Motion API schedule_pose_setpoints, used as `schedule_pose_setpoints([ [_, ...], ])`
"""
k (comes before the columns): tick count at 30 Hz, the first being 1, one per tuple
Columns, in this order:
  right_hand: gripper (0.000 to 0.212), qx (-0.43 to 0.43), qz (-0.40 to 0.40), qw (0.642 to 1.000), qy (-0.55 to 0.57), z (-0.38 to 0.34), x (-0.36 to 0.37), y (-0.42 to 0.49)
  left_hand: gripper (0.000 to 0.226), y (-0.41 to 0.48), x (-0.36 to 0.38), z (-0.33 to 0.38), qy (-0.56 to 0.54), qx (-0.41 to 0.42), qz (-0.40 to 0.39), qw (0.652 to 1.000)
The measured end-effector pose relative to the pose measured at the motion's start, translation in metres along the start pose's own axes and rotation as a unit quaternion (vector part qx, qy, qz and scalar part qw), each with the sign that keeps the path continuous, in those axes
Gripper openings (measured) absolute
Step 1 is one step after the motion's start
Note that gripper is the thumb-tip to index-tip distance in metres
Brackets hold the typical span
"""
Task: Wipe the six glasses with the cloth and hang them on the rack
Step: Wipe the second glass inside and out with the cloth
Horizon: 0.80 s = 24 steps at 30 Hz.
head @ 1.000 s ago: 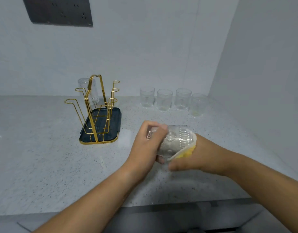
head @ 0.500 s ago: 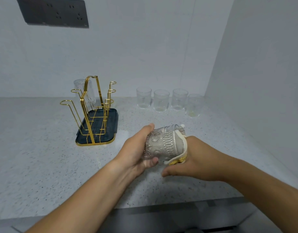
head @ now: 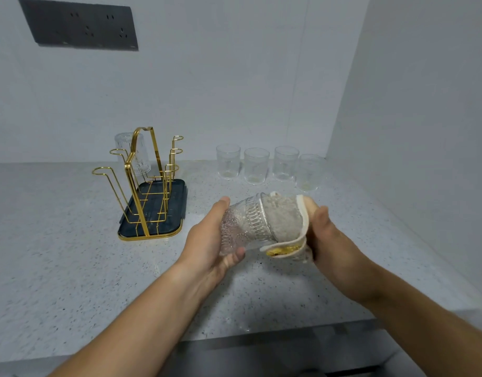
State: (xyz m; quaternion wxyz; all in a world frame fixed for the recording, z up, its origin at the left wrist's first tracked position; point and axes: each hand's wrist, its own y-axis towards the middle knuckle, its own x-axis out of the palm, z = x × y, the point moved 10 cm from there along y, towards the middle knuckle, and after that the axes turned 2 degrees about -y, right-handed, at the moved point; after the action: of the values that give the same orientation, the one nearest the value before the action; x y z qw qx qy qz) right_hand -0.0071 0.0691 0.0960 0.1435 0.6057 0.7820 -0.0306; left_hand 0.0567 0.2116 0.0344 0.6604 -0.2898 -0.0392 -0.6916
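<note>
My left hand (head: 207,240) grips the base of an embossed clear glass (head: 244,227), held on its side above the counter. My right hand (head: 333,238) holds a beige cloth (head: 284,221) with a yellow patch, pushed into the glass mouth and folded over its rim. The gold wire rack (head: 144,180) stands on a dark tray (head: 177,216) to the left. One glass (head: 132,153) hangs upside down on its far left peg. Several glasses (head: 256,165) stand upright in a row by the back wall.
The speckled grey counter (head: 57,254) ends at a front edge near the bottom of the view. A white side wall (head: 425,131) closes off the right. A dark socket panel (head: 79,24) sits high on the back wall.
The glass has turned in my hands: its mouth now points up and right, with the cloth pushed deeper inside. My left hand shifted from over the glass to its base.
</note>
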Motion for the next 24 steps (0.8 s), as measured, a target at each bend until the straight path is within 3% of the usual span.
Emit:
schedule_pose_setpoints([
  [4,0.085,0.008,-0.049,0.985,0.164,-0.002,0.008,0.006,0.029,0.001,-0.003,0.001,0.006,0.01,0.003,1.0],
  [6,0.084,0.031,-0.06,0.979,0.193,0.003,0.008,0.008,0.033,0.003,-0.003,0.0,0.009,0.014,0.001,1.0],
  [9,0.076,0.038,-0.057,0.985,0.159,0.007,0.004,0.009,0.042,0.002,0.002,0.002,0.011,0.032,-0.019,0.999],
  [16,0.015,0.015,0.051,0.999,-0.002,-0.005,-0.012,0.013,0.049,-0.001,0.003,0.011,0.02,0.103,0.001,0.994],
  [19,0.017,0.014,0.081,0.997,-0.002,-0.004,-0.011,0.016,0.05,-0.002,0.005,0.014,0.018,0.124,0.004,0.992],
  [24,0.009,-0.027,0.067,0.994,-0.084,-0.015,-0.007,0.018,0.029,-0.007,0.002,0.024,0.038,0.17,0.017,0.985],
])
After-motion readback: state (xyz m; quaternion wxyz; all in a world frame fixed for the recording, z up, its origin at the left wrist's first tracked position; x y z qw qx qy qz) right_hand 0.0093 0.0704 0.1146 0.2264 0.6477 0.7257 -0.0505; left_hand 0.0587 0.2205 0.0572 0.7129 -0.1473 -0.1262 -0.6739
